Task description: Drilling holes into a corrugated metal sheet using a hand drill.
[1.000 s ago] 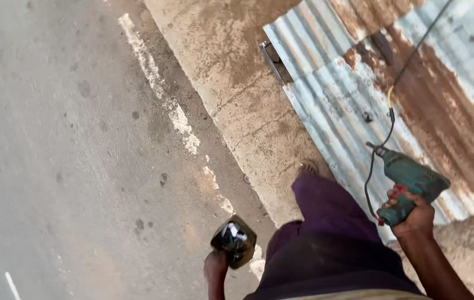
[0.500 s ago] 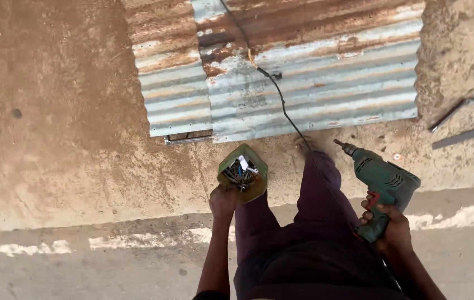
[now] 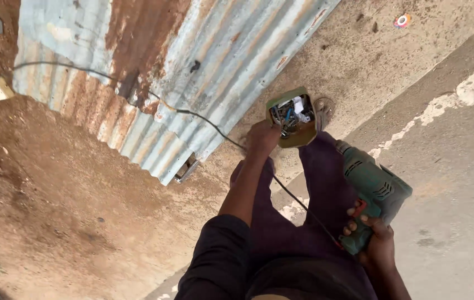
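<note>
Left hand: clenched on the rim of a small box, arm stretched forward and down in a dark sleeve.
Box: small open container, olive-green walls, roughly square with rounded corners; held level in front of the legs, opening facing up toward the camera.
Box contents: a loose jumble of small parts, some white, some blue, some metallic; individual pieces too small to tell apart.
Right hand: wrapped round the grip of a power drill, fingers lying on the red trigger area.
Drill: green body with ribbed vents on the side, dark nose end pointing forward and up toward the legs; carried low at the right side, clear of the ground.
Cord: thin black lead running from the drill's grip, across the trousers, over the metal sheet and away to the upper left.
Trousers: dark purple, seen from above; one foot in a sandal shows just beside the box.
Metal sheet: corrugated, grey with broad rust patches, lying flat on the ground ahead.
Ground: bare brown dirt at left, worn concrete under the feet.
Road: grey asphalt at right, with a flaking white painted line along its edge.
</note>
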